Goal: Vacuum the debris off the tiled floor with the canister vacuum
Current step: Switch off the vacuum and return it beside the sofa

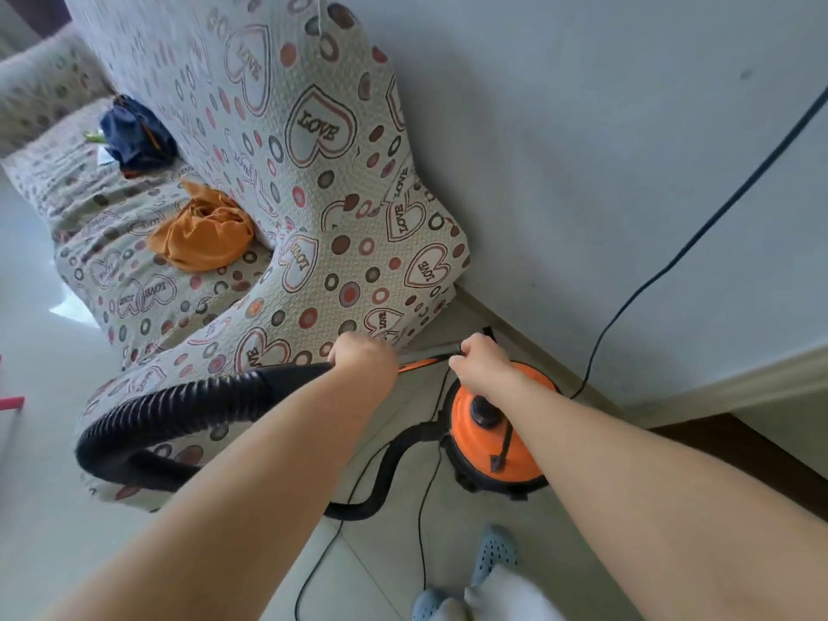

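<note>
Both hands sit at the centre of the frame, above the narrow strip of tiled floor (506, 526) between the sofa (286, 181) and the wall (582, 127). The left hand (364, 359) grips the black hose (179, 410) at its stiff end, fingers curled round it, right against the sofa's lower front edge. The right hand (481, 361) has its fingers curled round the thin wand (430, 355), part orange and part black, which runs toward the corner where the sofa end meets the skirting board (537, 347). The orange canister vacuum (493, 441) stands on the floor just below the right hand, near the skirting. The hose loops out to the lower left across the sofa front and curves back to the canister. A thin black cord (672, 257) hangs down the wall at right and trails over the tiles. Open floor lies in the lower middle, where blue slippers (488, 562) show. An orange cloth (201, 237) and a dark blue cloth (136, 132) lie on the sofa seat at upper left
</note>
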Demonstrator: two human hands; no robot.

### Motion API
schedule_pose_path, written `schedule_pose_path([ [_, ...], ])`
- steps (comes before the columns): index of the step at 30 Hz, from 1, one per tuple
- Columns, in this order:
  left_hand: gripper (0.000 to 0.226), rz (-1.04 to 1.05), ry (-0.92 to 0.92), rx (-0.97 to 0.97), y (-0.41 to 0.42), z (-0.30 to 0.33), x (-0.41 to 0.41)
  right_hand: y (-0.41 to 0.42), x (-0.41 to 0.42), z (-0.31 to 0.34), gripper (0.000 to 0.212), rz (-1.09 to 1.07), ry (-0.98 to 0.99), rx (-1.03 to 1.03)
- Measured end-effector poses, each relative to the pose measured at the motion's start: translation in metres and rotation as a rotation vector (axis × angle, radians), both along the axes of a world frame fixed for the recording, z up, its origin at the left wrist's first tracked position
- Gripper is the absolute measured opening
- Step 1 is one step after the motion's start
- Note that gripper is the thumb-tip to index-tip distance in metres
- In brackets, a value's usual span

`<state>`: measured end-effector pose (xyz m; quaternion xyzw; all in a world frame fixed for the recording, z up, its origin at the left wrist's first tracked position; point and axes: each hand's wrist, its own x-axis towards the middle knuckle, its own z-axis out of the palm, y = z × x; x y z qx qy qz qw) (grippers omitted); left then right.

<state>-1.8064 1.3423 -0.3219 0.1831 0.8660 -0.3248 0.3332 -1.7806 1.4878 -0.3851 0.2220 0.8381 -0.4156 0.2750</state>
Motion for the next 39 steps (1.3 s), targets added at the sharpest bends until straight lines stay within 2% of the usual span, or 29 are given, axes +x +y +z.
schedule_pose_path([
  [5, 0.037, -0.069, 0.069, -0.071, 0.022, 0.023, 0.002, 0.003, -0.006, 0.049, 0.054, 0.242, 0.145, -0.046],
  [12, 0.03, -0.206, 0.124, -0.141, 0.048, 0.073, -0.004, 0.007, -0.001, 0.101, 0.072, 0.361, 0.15, -0.267],
  [15, 0.031, -0.308, 0.198, -0.192, 0.053, 0.088, -0.006, 0.007, 0.002, 0.113, 0.06, 0.388, 0.166, -0.329],
  [19, 0.039, -0.405, 0.29, -0.181, 0.058, 0.105, 0.003, 0.004, 0.007, 0.128, 0.023, 0.329, 0.233, -0.401],
  [24, 0.03, -0.48, 0.376, -0.157, 0.055, 0.132, 0.013, 0.0, 0.01, 0.152, 0.04, 0.346, 0.407, -0.321],
  [27, 0.02, -0.476, 0.414, -0.15, 0.05, 0.142, 0.013, -0.008, 0.009, 0.153, 0.015, 0.338, 0.439, -0.291],
  [31, 0.016, -0.545, 0.448, -0.161, 0.037, 0.16, 0.014, -0.02, 0.006, 0.165, 0.003, 0.328, 0.51, -0.222],
  [33, 0.016, -0.579, 0.473, -0.207, 0.033, 0.172, 0.013, -0.024, 0.002, 0.172, 0.003, 0.338, 0.514, -0.224],
  [37, 0.019, -0.604, 0.547, -0.176, 0.026, 0.198, 0.007, -0.031, -0.008, 0.177, 0.02, 0.377, 0.415, -0.228],
  [39, 0.013, -0.597, 0.508, -0.183, 0.027, 0.206, 0.004, -0.032, -0.014, 0.18, 0.014, 0.392, 0.381, -0.222],
])
